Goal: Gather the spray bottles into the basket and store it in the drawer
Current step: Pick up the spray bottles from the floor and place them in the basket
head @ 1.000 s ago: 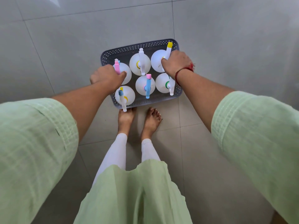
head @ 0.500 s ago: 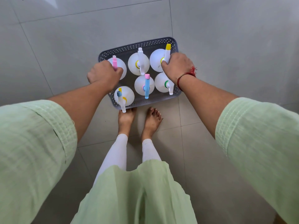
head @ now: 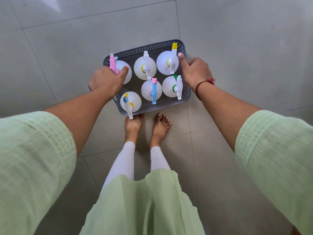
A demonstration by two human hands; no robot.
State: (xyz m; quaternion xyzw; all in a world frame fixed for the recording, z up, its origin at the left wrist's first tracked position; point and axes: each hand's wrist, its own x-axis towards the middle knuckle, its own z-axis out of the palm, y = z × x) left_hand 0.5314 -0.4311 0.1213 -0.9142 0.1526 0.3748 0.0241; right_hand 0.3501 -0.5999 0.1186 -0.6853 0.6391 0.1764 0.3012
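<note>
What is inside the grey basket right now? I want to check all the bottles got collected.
The basket holds six white spray bottles, standing upright. The left hand partly covers one; the floor under the basket is hidden.

Likely a home interior, large grey glossy floor tiles (head: 237, 39), bare feet (head: 133, 126) on them, loose green tunic (head: 144, 206), household basket (head: 147, 48) of spray bottles (head: 144, 68)

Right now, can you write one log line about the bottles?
spray bottles: six, upright in basket | left hand: gripping basket's left side | right hand: gripping right side | drawer: not in view
</note>
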